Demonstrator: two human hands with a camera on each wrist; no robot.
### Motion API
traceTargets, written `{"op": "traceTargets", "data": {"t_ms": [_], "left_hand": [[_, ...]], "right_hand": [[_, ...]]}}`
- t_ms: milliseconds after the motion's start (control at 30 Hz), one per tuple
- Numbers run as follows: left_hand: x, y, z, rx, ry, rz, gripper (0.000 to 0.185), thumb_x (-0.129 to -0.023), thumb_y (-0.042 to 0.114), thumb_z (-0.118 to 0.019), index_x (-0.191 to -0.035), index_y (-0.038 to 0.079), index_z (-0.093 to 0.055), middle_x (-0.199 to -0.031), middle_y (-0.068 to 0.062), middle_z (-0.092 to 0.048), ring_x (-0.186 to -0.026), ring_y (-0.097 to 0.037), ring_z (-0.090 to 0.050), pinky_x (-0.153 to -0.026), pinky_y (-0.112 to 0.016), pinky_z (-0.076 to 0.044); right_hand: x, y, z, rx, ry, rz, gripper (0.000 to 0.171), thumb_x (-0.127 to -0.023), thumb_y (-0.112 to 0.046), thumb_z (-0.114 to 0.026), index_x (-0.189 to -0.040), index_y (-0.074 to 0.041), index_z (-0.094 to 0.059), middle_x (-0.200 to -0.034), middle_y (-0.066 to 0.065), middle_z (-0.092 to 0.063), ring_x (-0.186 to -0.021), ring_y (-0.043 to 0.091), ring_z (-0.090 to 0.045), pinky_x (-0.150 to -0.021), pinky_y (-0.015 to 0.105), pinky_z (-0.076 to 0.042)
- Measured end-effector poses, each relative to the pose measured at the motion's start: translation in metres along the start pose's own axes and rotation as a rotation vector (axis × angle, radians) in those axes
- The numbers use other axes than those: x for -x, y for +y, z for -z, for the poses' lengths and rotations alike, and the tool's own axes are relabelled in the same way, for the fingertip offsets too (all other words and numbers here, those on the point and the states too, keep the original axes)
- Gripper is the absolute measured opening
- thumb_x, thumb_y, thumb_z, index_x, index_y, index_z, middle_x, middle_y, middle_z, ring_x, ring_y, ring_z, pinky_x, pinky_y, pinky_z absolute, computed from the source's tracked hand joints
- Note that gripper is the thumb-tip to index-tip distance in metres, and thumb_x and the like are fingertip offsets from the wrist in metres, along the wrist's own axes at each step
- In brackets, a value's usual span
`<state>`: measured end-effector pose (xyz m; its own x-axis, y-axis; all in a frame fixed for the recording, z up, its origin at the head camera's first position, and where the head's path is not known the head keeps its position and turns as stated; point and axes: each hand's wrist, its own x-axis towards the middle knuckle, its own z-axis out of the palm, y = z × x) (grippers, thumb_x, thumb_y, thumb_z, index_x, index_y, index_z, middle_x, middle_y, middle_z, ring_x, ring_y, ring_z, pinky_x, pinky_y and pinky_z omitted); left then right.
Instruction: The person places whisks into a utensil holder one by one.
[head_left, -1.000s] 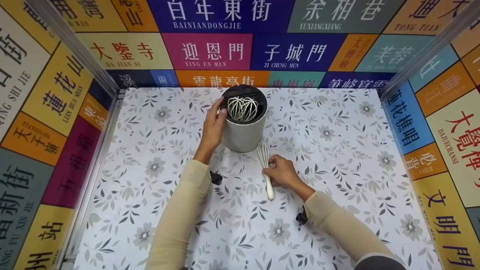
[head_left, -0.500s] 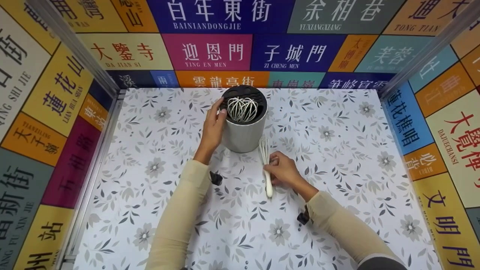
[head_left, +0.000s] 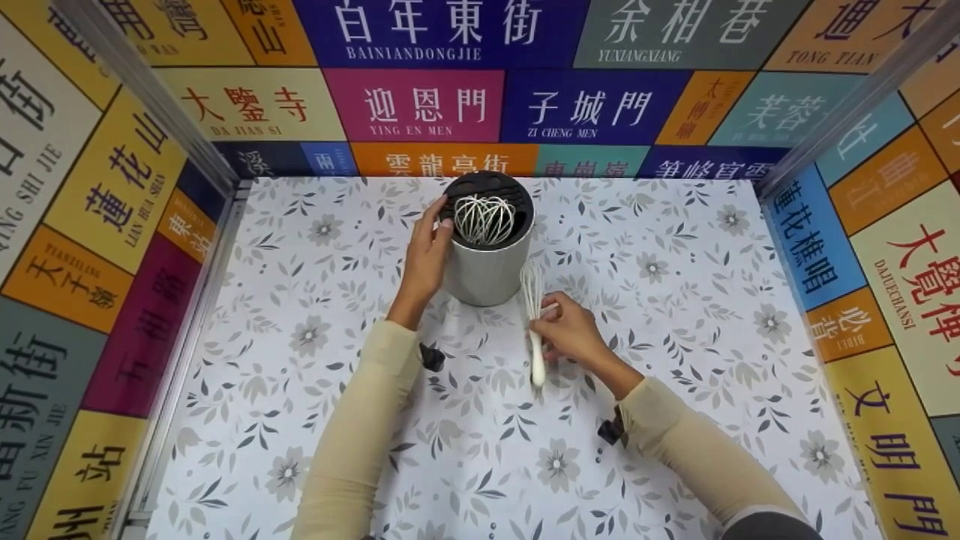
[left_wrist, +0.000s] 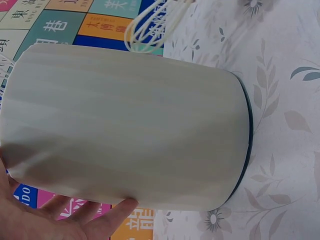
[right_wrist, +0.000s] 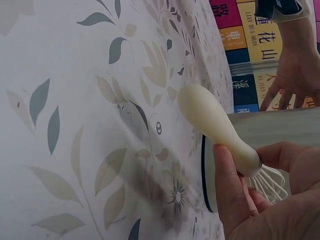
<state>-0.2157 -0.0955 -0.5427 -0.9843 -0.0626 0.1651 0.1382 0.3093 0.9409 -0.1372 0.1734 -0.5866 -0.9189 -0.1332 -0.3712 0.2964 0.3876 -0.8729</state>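
A grey cylindrical utensil holder (head_left: 487, 262) with a dark slotted top stands at the back middle of the floral table (head_left: 300, 390). A white wire whisk (head_left: 484, 219) stands in it, wires up. My left hand (head_left: 429, 251) wraps round the holder's left side near the rim; the left wrist view shows the holder (left_wrist: 130, 125) against that hand's fingers (left_wrist: 75, 217). My right hand (head_left: 564, 334) pinches a second whisk (head_left: 535, 352) where its cream handle (right_wrist: 212, 122) meets the wires. This whisk is just right of the holder's base, wires toward the holder.
Walls covered in coloured sign panels (head_left: 420, 101) close in the table at the back, left and right. Metal frame posts (head_left: 150, 97) run down the back corners. Bare floral tabletop lies to both sides of the holder and in front of my arms.
My right hand has carried the second whisk a little farther back, closer to the holder, and the handle end has come up with it. The left hand and the holder have stayed put.
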Motion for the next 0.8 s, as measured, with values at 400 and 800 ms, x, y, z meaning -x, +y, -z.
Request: {"op": "traceTargets", "data": {"t_ms": [400, 800], "left_hand": [[0.001, 0.0, 0.001, -0.019, -0.013, 0.016, 0.05, -0.109, 0.042, -0.041, -0.157, 0.027, -0.042, -0.156, -0.009, -0.044, -0.146, -0.02, -0.04, -0.118, -0.041, -0.037], [0.001, 0.001, 0.001, -0.006, -0.005, 0.018, 0.049, -0.109, 0.039, -0.043, -0.156, 0.027, -0.043, -0.154, -0.01, -0.046, -0.143, -0.022, -0.043, -0.117, -0.042, -0.039]], "right_hand": [[0.002, -0.019, 0.009, -0.038, 0.061, 0.075, 0.041, -0.089, -0.019, -0.074, -0.124, -0.01, -0.055, -0.105, 0.012, -0.065, -0.069, 0.024, -0.073, -0.06, 0.051, -0.062], [0.003, -0.064, 0.026, -0.152, 0.127, 0.176, 0.043, -0.09, -0.02, -0.074, -0.127, -0.01, -0.053, -0.107, 0.011, -0.067, -0.082, 0.023, -0.074, -0.063, 0.046, -0.063]]}}
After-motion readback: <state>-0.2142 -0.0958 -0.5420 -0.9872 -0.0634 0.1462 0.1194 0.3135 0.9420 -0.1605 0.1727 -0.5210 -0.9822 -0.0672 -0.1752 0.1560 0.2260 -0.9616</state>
